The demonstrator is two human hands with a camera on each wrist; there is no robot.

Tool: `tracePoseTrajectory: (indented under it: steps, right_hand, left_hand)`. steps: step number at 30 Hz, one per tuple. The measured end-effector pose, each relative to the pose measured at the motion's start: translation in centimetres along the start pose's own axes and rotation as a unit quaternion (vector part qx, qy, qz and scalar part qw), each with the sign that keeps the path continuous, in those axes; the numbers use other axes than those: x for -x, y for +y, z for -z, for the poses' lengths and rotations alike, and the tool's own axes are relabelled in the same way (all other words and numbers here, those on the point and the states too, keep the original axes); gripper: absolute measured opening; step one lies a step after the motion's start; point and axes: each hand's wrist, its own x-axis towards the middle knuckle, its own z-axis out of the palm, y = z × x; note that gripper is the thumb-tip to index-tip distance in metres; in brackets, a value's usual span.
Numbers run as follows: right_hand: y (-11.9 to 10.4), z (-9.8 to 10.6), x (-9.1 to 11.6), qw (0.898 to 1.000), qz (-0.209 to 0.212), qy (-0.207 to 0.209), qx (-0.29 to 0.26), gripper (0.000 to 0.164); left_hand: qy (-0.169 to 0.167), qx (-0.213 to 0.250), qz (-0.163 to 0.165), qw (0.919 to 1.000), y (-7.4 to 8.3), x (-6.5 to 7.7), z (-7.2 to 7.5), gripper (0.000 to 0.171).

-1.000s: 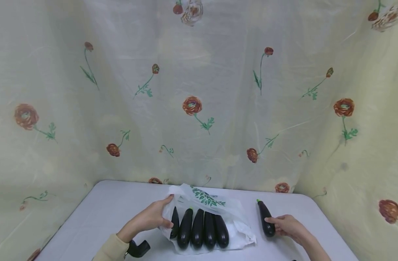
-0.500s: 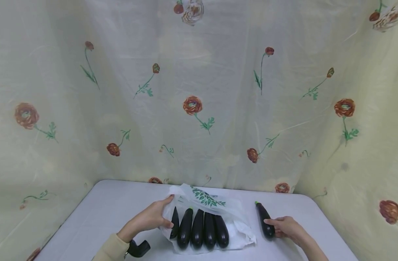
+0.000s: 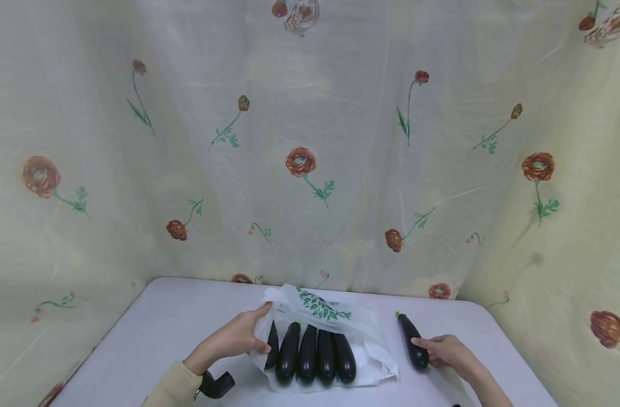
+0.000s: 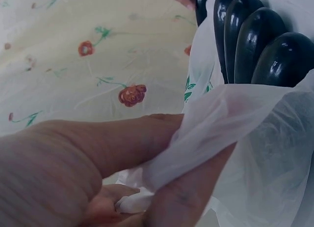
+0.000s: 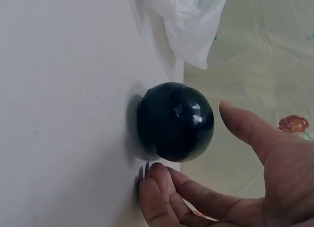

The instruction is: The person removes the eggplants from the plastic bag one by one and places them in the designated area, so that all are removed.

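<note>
A white plastic bag [image 3: 363, 316] with a green leaf print lies on its side at mid-table, its mouth toward me. Several dark, glossy eggplants [image 3: 307, 357] lie in a row in that mouth. My left hand [image 3: 242, 334] holds up the bag's left edge; in the left wrist view its thumb and fingers pinch the thin plastic [image 4: 216, 124]. To the right of the bag, a separate eggplant [image 3: 410, 339] rests on the table, green stem end pointing away. My right hand [image 3: 447, 349] has its thumb over this eggplant and its fingers curled at its right side.
The table [image 3: 187, 305] is white with rounded back corners. A floral curtain [image 3: 350, 237] hangs behind it and along both sides. Beside the left sleeve is a black curved device [image 3: 217, 386] at the wrist.
The eggplant at my right hand has turned a little, its stem end shifting left. My left hand keeps its place on the bag. The head view has tilted very slightly.
</note>
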Motion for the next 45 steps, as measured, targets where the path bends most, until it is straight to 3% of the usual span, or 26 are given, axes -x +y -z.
tracePoseTrajectory:
  steps: [7,20,26,31,39,45]
  right_hand:
    - [0.1,0.6,0.5,0.999,0.031,0.027,-0.022,0.071]
    - [-0.2,2.0,1.1,0.997,0.049,0.047,-0.032,0.077]
    - [-1.3,1.3,1.6,0.995,0.063,0.049,-0.054,0.069]
    - [-2.3,0.4,2.0,0.995,0.072,0.032,-0.067,0.062]
    - [-4.6,-0.6,3.2,0.998,0.048,-0.014,-0.043,0.069]
    - [-6.2,-2.2,4.2,0.997,0.056,-0.035,-0.043,0.06]
  left_hand:
    - [-0.004,0.002,0.009,1.0,-0.2,0.0,0.2,0.094]
    - [0.004,-0.005,-0.002,1.0,-1.0,0.3,0.5,0.094]
    - [0.0,-0.005,-0.009,0.9999,-0.9,0.3,0.4,0.094]
    - [0.0,-0.008,-0.017,0.9998,-1.1,0.2,0.4,0.094]
    - [0.006,-0.008,-0.027,0.9996,-1.2,0.3,0.4,0.094]
    - [0.008,-0.006,-0.023,0.9997,-1.1,0.4,0.4,0.094]
